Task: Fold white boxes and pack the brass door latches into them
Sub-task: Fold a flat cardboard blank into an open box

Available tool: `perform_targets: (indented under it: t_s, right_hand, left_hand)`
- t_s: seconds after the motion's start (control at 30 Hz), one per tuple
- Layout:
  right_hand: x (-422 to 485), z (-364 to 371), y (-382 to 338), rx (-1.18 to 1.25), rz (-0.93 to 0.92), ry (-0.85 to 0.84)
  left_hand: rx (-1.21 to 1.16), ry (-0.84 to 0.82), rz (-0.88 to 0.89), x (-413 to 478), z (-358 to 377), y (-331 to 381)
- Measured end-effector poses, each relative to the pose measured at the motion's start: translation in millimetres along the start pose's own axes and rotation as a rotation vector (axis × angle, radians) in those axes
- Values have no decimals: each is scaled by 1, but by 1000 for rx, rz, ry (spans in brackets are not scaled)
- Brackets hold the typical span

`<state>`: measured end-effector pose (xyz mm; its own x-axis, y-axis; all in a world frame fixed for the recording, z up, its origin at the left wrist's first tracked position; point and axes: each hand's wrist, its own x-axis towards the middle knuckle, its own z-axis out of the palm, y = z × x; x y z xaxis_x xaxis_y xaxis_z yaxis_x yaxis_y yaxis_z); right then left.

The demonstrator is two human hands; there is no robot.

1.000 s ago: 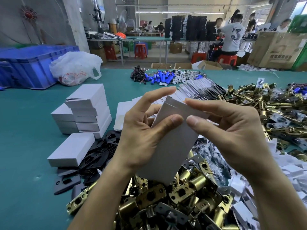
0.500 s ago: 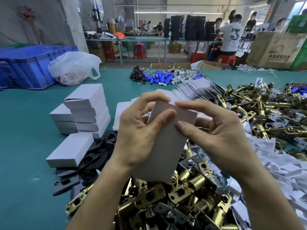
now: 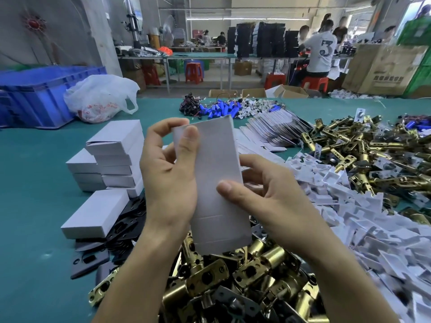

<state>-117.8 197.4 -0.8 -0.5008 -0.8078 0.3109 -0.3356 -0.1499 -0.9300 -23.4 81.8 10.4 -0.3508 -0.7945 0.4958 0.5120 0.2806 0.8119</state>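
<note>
I hold a flat white box blank (image 3: 217, 178) upright above a heap of brass door latches (image 3: 245, 283). My left hand (image 3: 168, 176) grips its left edge, thumb on the front near the top corner and fingers curled behind. My right hand (image 3: 263, 197) holds the right edge lower down, thumb pressed on the front face, fingers behind the card. More brass latches (image 3: 363, 155) lie in a second heap at the right. Closed white boxes (image 3: 116, 155) are stacked at the left, with one single box (image 3: 93, 215) in front of them.
Black plates (image 3: 123, 227) lie under the single box. White plastic pieces (image 3: 349, 213) spread at the right, flat box blanks (image 3: 272, 131) fan out behind my hands. A blue crate (image 3: 39, 94), a plastic bag (image 3: 100, 99) and blue cylinders (image 3: 221, 109) stand farther back on the green table (image 3: 35, 183).
The blank has turned more upright and risen. My right hand slid from the top edge down to the right side; my left thumb moved up toward the top corner.
</note>
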Motion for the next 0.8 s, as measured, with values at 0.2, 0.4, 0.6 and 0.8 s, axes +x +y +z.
perform_targets:
  t_s: [0.2,0.4,0.6,0.8]
  right_hand:
    - [-1,-7,-3,64,-16,17]
    - [-1,-5,-3,88,5,-3]
    - [1,-11,-2,86,7,-22]
    - [0,-18,3,19,35,-28]
  left_hand:
    - [43,-103,-40,-1,-1,0]
    - [-71,-70,30,-1,2,0]
    - [-85,-8,73,-3,5,-2]
    - [271,-49,241,1,-4,-1]
